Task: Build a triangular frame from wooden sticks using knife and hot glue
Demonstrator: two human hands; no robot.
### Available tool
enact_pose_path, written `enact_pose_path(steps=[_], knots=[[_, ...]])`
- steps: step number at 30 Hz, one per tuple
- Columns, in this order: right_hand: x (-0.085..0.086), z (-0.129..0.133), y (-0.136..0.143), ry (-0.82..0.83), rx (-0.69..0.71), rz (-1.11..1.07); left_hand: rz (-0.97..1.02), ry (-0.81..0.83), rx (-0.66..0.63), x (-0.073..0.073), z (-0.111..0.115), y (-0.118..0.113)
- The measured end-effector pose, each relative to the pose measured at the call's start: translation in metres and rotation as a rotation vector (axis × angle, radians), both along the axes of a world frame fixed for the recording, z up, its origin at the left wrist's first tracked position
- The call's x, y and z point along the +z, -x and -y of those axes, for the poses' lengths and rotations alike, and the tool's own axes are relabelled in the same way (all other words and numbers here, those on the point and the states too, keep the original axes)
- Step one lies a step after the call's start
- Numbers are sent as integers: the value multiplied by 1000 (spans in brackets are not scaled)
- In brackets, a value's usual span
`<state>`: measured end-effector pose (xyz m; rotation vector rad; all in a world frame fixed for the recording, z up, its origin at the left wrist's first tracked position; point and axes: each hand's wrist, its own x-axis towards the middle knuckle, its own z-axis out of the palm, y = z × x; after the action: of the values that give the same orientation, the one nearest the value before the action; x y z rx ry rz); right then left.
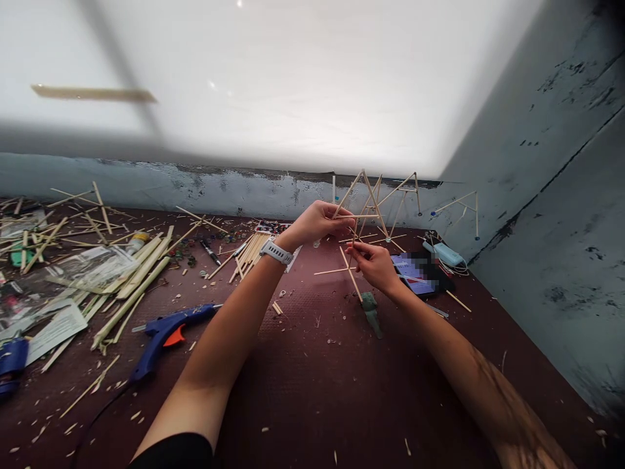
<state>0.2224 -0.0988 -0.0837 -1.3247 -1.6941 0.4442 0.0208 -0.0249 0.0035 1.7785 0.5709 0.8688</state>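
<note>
My left hand (325, 221) is closed on an A-shaped frame of thin wooden sticks (347, 190), which it holds above the table. Just below and to the right, my right hand (375, 266) pinches an upright thin stick between thumb and fingertips; its upper end meets the frame near my left fingers. Beneath my hands a crossed stick piece (355, 280) stands with one leg against a grey-green lump (371, 312) whose kind I cannot tell. Behind them, more stick frames (416, 185) lean by the wall. Overlapping sticks make it hard to tell which ones are joined.
A blue glue gun (163, 332) with an orange trigger lies left, its cord trailing forward. Bamboo strips (137, 280), plastic bags and loose sticks cover the far left. A stick bundle (252, 251) lies behind my left wrist. A lit phone (415, 273) and pale blue pouch (446, 254) sit right.
</note>
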Motion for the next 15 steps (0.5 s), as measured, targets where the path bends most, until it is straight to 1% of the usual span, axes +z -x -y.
enact_pose_path(steps=[7,11,15], knots=[[-1,-5,-6,4,46,-17,34,159,-100,-8,-6,-4],[-3,-7,-8,6,89,-16,13,188,-112,-11,-7,-6],[-3,-7,-7,-27,119,-4,13,204,-136,-14,-8,-7]])
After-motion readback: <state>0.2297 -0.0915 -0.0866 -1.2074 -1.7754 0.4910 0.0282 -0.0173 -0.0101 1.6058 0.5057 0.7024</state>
